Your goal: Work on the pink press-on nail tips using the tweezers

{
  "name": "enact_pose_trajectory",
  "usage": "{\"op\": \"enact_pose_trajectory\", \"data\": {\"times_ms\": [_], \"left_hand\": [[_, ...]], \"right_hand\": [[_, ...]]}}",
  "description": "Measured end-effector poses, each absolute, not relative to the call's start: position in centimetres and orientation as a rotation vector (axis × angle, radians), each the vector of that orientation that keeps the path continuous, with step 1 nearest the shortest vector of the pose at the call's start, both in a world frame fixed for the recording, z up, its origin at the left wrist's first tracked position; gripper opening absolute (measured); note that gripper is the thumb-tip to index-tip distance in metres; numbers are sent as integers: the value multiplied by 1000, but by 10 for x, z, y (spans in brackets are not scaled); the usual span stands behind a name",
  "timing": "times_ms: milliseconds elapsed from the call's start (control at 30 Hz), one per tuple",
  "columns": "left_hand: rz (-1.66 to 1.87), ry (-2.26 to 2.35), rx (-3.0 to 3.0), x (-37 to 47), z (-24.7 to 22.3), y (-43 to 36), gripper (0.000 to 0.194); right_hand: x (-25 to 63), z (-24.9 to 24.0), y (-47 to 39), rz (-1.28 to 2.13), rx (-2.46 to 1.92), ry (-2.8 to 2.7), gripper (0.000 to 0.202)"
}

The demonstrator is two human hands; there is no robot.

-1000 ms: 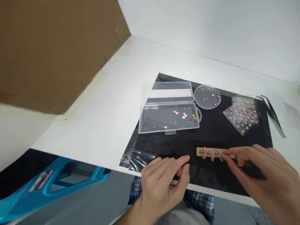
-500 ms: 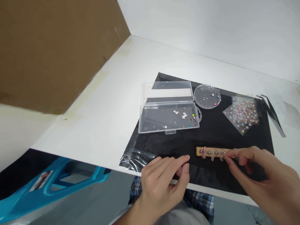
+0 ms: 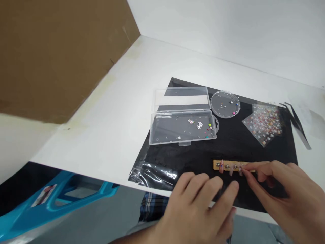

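My right hand [image 3: 286, 183] pinches a clear false nail [image 3: 240, 171] between thumb and forefinger at the wooden nail stand [image 3: 248, 162]. The stand is a narrow strip with a row of metal studs, and its right end is hidden behind the hand. A pink false nail [image 3: 221, 166] with a small blue gem sits near its left end, and another clear false nail [image 3: 231, 170] stands between the two. Just left and nearer to me, my left hand [image 3: 200, 203] hovers over the front edge, its fingers bent, apart and holding nothing.
On the black mat [image 3: 157, 159] lie an open clear plastic case [image 3: 166, 128] with loose gems, a round clear dish [image 3: 215, 113] of gems, and gem-patterned sticker sheets [image 3: 266, 123]. Black tweezers [image 3: 298, 125] rest at the right. Cardboard [image 3: 63, 57] stands at the left; a blue plastic stool [image 3: 56, 200] is below.
My left hand has moved right, closer to the stand, and its fingers have spread. The right hand keeps its pinch in about the same place. The view has shifted slightly.
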State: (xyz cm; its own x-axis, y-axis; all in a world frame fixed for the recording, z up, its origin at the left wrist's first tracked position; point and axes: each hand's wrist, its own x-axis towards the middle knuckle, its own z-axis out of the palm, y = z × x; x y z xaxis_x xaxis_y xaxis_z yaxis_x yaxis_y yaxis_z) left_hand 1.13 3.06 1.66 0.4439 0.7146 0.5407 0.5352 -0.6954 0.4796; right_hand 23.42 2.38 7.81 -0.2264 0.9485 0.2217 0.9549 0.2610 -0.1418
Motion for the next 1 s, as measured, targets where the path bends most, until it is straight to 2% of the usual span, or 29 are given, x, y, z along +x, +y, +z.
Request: {"op": "enact_pose_trajectory", "data": {"times_ms": [267,1000], "left_hand": [[990,1165,2482,31,20,22,36],[984,1263,2482,42,17,29,39]], "right_hand": [[231,79,26,-61,-1744,-2262,32],[238,74,20,22,-1825,-2202,34]]}}
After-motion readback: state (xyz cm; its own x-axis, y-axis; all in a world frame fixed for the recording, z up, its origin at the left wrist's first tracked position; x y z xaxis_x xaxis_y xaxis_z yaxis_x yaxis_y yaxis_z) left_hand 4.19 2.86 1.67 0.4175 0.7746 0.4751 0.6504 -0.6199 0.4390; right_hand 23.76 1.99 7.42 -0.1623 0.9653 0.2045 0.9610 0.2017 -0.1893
